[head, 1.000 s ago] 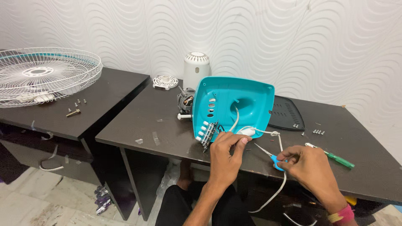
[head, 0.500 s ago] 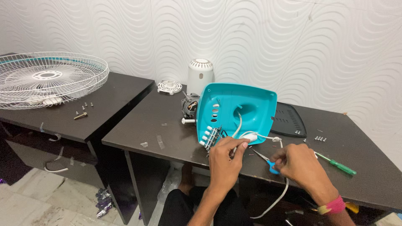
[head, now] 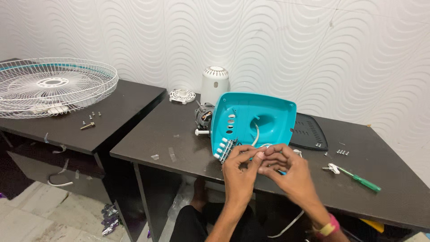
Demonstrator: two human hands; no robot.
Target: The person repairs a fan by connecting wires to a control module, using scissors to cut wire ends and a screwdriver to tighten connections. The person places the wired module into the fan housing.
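Note:
A teal plastic fan base housing [head: 253, 123] stands tilted on the dark table [head: 179, 139], with white push buttons at its lower left and a white cord [head: 256, 133] running out of its hollow. My left hand [head: 239, 172] and my right hand [head: 286, 172] meet just in front of it, fingertips pinched together on a small white part at the cord's end. A bit of blue shows under my right hand. What exactly the fingers hold is mostly hidden.
A fan motor [head: 204, 117] sits behind the housing, with a white motor cover [head: 214, 84] and a white round cap [head: 182, 95] near the wall. A black plate [head: 309, 131], loose screws [head: 342, 152] and a green screwdriver [head: 360, 180] lie to the right. A white fan grille [head: 49, 85] rests on the left table.
My right hand has moved left from the table and joined my left hand in front of the housing. The camera has shifted a little, so the tables appear further right.

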